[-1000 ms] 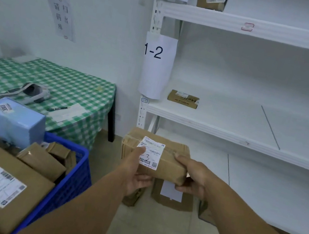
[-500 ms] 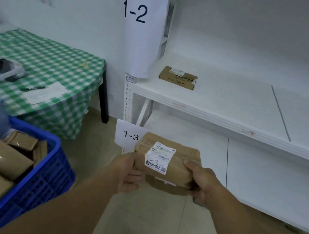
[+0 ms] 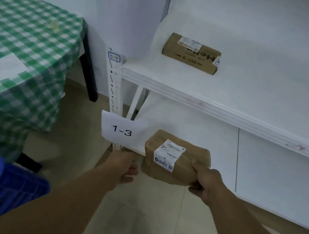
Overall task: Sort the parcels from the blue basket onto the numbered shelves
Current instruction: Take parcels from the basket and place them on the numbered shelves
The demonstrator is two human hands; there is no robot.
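— Where is the parcel (image 3: 176,159) at this point?

— Just right of the 1-3 sign (image 3: 121,131), at the front edge of the lower shelf (image 3: 264,167). From my feed I can't tell whether it's touching the board or hanging just above it.

— And the hands?

— Both on it. My right hand (image 3: 205,182) clamps the end farther from the sign, thumb on top and fingers under. My left hand (image 3: 126,165), right under the sign, is curled against the nearer end. The label faces up, and the handwritten mark on it looks like it ends in a 3, so I'd say it's the right level.

— So how far along are we?

— This one is nearly placed but not let go. A second parcel (image 3: 191,53) lies flat on the upper shelf (image 3: 257,89), above and right of the sign, so I count that as sorted.

— What's left?

— Only a corner of the blue basket (image 3: 3,183) shows, down and left of the sign, with some cardboard at the frame edge. I'd guess more remain, but I can't count them.
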